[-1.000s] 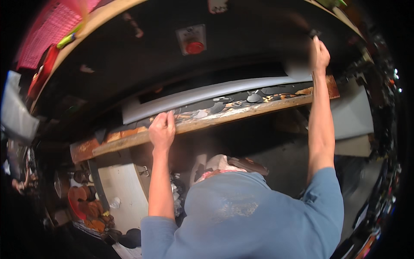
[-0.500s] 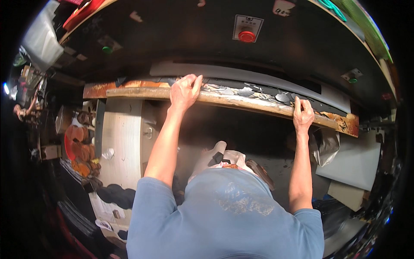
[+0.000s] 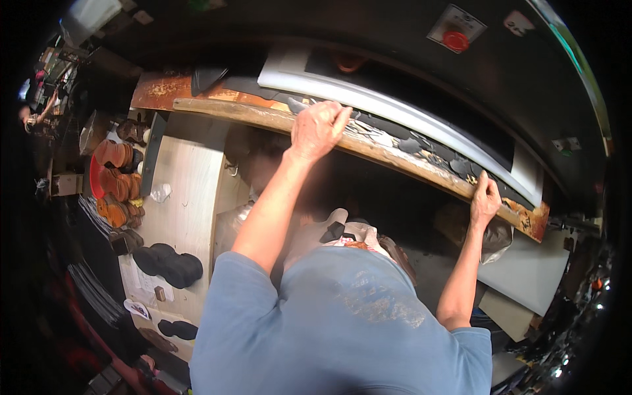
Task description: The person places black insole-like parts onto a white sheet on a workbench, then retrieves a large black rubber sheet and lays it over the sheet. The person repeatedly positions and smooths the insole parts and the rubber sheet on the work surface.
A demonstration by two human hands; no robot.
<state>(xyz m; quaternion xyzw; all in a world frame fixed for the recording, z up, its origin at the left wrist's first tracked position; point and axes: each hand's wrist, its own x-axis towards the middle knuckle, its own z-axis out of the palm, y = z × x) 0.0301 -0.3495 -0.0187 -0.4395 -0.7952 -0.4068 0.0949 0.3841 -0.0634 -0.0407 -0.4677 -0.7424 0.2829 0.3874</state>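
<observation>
A long worn wooden bar point(image 3: 237, 113) runs across in front of me, sloping down to the right. Thin dark scraps point(image 3: 411, 145) and pale bits lie along its far side. My left hand point(image 3: 318, 130) is closed at the bar's left-middle part, its knuckles up beside the scraps. Near the right end, my right hand point(image 3: 486, 201) is also closed, thumb pressed to the fingers. Both sets of fingertips are partly hidden, so what they grip does not show. A pale, straight-edged plate point(image 3: 388, 102) stretches just beyond the scraps.
The dark machine front bears a red push button point(image 3: 455, 41). At left, orange-brown sole-shaped pieces point(image 3: 114, 154) and black sole-shaped pieces point(image 3: 168, 263) lie by a wood-grain board point(image 3: 181, 171). A clear plastic bag point(image 3: 497, 245) hangs under the bar's right end.
The view has turned, so the bar slopes more steeply. My left hand is slightly further right along the bar; my right hand stays near its right end. Both remain closed.
</observation>
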